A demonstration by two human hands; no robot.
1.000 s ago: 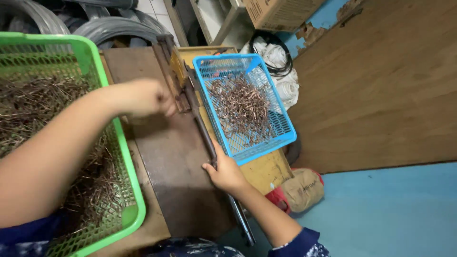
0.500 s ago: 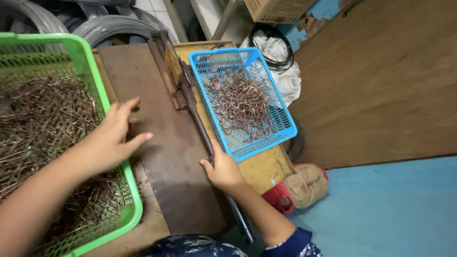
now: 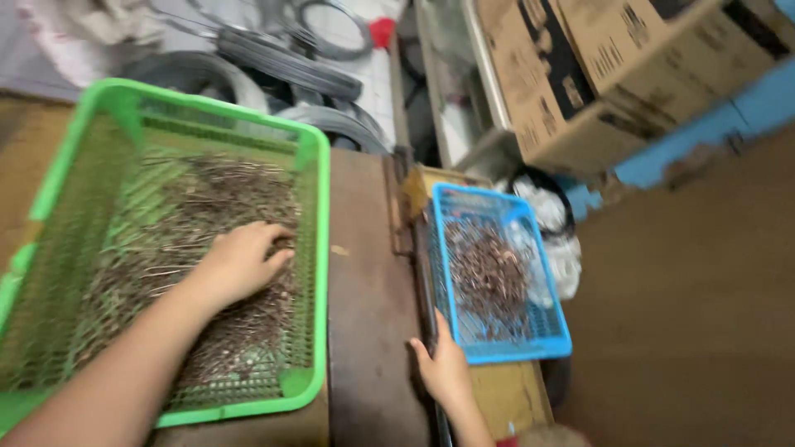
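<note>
Cardboard boxes [image 3: 580,74] by a blue wall [image 3: 745,116], brown floor [image 3: 696,314]

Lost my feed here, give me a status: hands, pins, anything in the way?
Left hand down on metal pins in green basket. Right hand on dark bar beside blue basket. Nothing between them.

We see our left hand [image 3: 240,263] and forearm bare at the lower left of the frame, no sleeve, ring or watch; our right hand [image 3: 447,372], bottom centre, is likewise bare.
</note>
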